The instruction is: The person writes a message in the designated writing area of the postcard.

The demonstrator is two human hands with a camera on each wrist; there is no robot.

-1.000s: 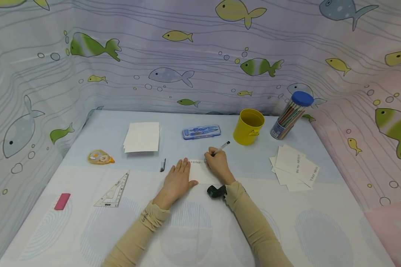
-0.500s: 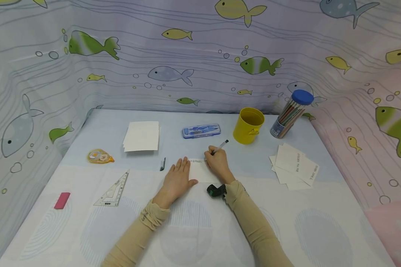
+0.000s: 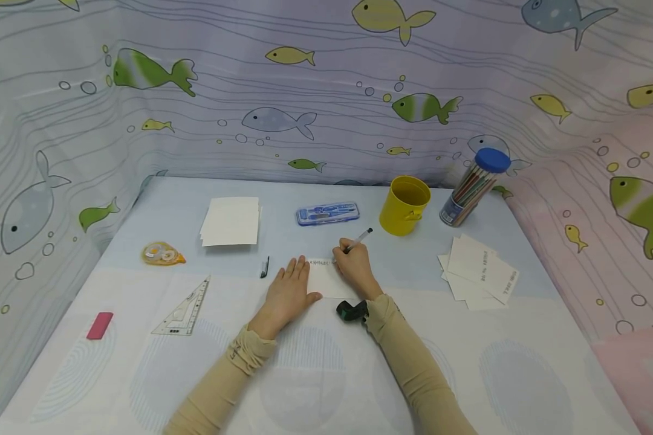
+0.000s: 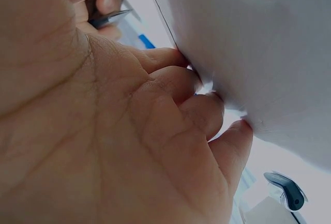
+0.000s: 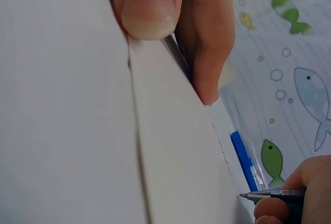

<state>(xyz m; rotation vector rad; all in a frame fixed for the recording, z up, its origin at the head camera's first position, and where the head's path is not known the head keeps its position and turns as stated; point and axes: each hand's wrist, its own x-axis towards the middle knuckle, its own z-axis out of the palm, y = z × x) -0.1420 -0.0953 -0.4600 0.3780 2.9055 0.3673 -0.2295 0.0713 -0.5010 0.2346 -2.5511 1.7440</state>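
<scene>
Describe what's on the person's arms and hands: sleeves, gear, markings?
Both arms wear long beige ribbed-knit sleeves, bunched at the cuffs. Left hand and right hand are bare: no gloves, no rings visible. A small black-and-green device sits at the right wrist. No markings visible.

A white card (image 3: 324, 279) is seen on a pale blue worktop (image 3: 315, 374). The cup (image 3: 405, 206) is yellow, the eraser (image 3: 100, 325) pink, the case (image 3: 328, 214) blue; the cap (image 3: 265, 267) is possibly black.

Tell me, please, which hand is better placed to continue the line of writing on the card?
The right hand: it grips the pen with its tip at the card. The left hand lies flat, pressing the card's edge.
</scene>
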